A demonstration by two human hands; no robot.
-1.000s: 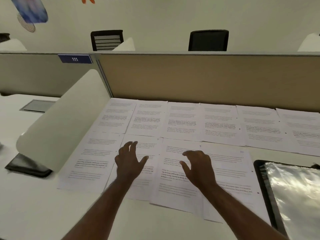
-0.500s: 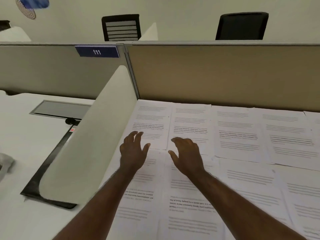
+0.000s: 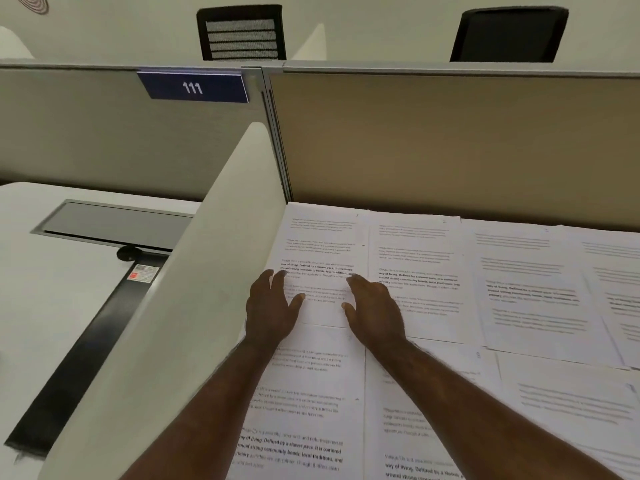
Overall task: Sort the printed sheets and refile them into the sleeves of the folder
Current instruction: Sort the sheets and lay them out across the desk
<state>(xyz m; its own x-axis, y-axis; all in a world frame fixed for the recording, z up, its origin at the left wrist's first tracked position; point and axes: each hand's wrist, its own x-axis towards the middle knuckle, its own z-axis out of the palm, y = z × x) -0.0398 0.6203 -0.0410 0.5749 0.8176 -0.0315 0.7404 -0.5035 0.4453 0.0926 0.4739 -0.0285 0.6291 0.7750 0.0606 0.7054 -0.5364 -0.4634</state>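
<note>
Printed sheets lie in rows across the desk, edge to edge. Both my hands hover over the far-left sheet of the back row. My left hand is over its left part, fingers spread, holding nothing. Over its right edge is my right hand, palm down with fingers loosely apart and empty. A second back-row sheet lies just right of it. More sheets lie under my forearms. The folder is out of view.
A white curved side divider stands along the left of the sheets. A tan partition panel backs the desk, with a blue "111" plate. A grey cable tray and a black strip lie on the neighbouring desk.
Both hands have reached forward from the front row of sheets to the back-left sheet. The view has swung left and closer, and the folder at the right has left the frame.
</note>
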